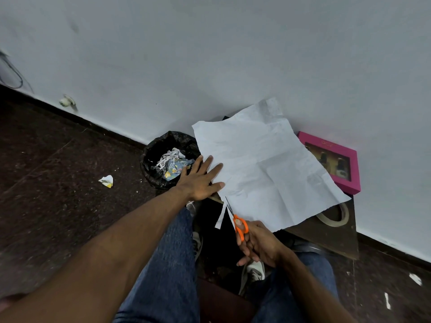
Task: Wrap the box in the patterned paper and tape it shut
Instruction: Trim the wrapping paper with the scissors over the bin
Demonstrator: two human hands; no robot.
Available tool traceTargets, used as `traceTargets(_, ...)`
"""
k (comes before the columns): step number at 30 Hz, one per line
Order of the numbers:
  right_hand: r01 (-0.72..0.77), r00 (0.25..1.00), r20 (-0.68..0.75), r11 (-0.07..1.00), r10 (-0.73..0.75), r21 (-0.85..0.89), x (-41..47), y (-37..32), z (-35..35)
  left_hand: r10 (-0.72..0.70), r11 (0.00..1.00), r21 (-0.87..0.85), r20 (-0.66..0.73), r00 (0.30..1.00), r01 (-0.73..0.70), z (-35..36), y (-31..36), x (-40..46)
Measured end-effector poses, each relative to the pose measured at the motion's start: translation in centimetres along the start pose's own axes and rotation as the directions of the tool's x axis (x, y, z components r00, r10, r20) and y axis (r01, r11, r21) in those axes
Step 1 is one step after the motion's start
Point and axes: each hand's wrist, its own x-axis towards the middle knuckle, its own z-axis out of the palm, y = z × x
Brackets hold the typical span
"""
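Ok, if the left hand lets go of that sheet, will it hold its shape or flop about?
Probably floppy: the paper is thin, creased, and overhangs the table edge with a cut strip dangling. Likely light too, so it may slide once the left hand stops pressing it flat. The scissors in the right hand could tug it sideways.

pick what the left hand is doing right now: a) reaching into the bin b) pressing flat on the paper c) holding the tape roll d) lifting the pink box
b: the left hand lies with straight fingers on the edge of the paper, holding it down while the right hand works the orange scissors along that edge.
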Motion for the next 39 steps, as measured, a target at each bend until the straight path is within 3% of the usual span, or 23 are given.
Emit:
traceTargets(12, -0.059, 0.998, -0.039, 0.998, 0.058, -0.004, 0.2, -0.2, 0.4, 0.038, 0.997, -0.076, 0.117, 0.992, -0.029, -1.1, -0.4, 0.2)
traceTargets(39, -0.044, 0.998, -0.044, 0.999, 0.044, -0.005, 1.0, -0.2, 0.8, 0.045, 0.998, -0.053, 0.125, 0.991, -0.038, -1.0, -0.7, 0.4)
